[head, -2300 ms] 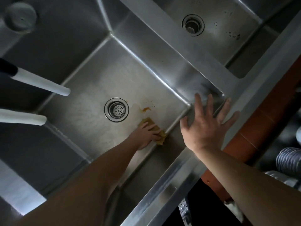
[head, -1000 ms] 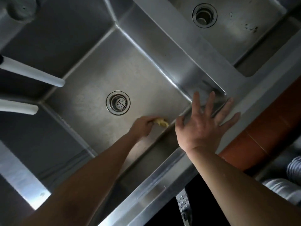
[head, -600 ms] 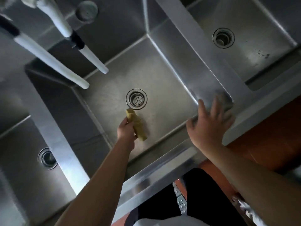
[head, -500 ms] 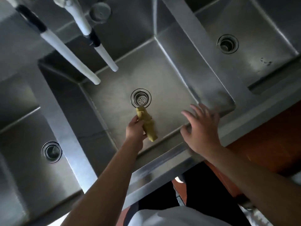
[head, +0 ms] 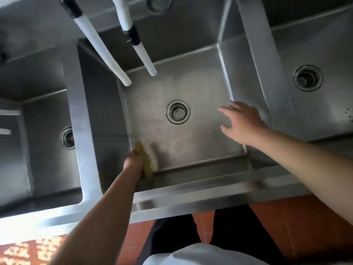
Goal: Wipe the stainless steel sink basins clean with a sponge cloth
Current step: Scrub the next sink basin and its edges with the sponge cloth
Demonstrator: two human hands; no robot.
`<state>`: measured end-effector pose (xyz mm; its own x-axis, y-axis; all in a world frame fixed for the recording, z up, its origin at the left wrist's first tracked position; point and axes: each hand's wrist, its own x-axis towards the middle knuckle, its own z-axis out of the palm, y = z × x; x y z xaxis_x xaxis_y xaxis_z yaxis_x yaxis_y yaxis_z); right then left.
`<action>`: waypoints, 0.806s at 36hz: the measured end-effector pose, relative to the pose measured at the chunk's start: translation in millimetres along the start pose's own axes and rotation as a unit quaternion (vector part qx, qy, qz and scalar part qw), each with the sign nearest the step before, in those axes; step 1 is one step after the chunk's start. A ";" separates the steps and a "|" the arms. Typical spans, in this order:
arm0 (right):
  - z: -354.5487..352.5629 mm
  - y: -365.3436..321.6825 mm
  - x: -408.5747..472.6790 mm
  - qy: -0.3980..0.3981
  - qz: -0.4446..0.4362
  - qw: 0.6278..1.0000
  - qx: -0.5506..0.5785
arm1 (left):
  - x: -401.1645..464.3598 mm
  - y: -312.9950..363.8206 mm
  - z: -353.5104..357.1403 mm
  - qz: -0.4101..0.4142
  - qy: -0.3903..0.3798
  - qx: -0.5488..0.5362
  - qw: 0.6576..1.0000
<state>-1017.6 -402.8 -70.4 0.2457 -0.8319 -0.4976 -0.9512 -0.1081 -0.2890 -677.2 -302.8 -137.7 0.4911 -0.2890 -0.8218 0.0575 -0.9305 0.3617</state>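
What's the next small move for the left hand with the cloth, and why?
Probably sweep the yellow sponge cloth rightward along the middle basin's near edge. The left hand grips it in the near-left corner, a dull film still shows across the floor around the drain, and the right hand hovers open, clear of that path.

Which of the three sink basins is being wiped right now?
The middle basin: the left hand presses the yellow sponge cloth into its near-left corner. The basins either side have no hand in them.
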 end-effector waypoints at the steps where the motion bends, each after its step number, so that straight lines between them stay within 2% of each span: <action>1: -1.9 4.3 6.3 0.004 -0.024 0.999 -0.022 | 4.3 -5.4 0.3 0.004 0.028 0.031 0.999; 4: -13.3 14.6 23.8 0.066 -0.093 0.992 -0.062 | 14.2 -15.2 2.4 -0.021 0.112 0.146 0.983; 6: -24.1 21.9 33.6 0.097 -0.114 0.985 -0.089 | 24.2 -16.8 7.9 -0.029 0.124 0.181 0.975; 8: -31.6 29.8 42.4 0.106 -0.124 0.977 -0.135 | 32.5 -14.7 17.1 -0.020 0.128 0.179 0.975; 10: -35.1 37.1 48.6 0.100 -0.132 0.969 -0.185 | 39.2 -15.0 26.0 -0.051 0.137 0.106 0.984; 12: -36.2 47.0 52.1 0.095 -0.140 0.958 -0.233 | 43.9 -14.1 40.6 -0.056 0.132 0.146 0.979; 13: -36.7 52.7 53.5 0.095 -0.142 0.953 -0.250 | 44.8 -12.1 47.5 -0.071 0.144 0.103 0.982; 16: -36.9 67.2 55.1 0.100 -0.143 0.945 -0.278 | 54.9 -13.4 70.4 -0.079 0.132 0.149 0.977; 19: -30.8 72.8 56.2 0.128 -0.167 0.941 -0.265 | 58.4 -16.4 97.7 -0.072 0.106 0.088 0.988; 25: -23.0 80.4 61.4 0.226 -0.207 0.931 -0.201 | 61.7 -21.2 137.6 -0.096 0.178 0.094 0.975; 29: -19.0 82.0 63.7 0.252 -0.217 0.923 -0.193 | 61.7 -13.6 157.2 -0.091 0.216 0.126 0.964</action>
<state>-1083.6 -475.0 -110.3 0.5938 -0.8018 0.0673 -0.8032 -0.5957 -0.0095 -784.4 -343.3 -262.5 0.8125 -0.0466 -0.5811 -0.0102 -0.9978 0.0657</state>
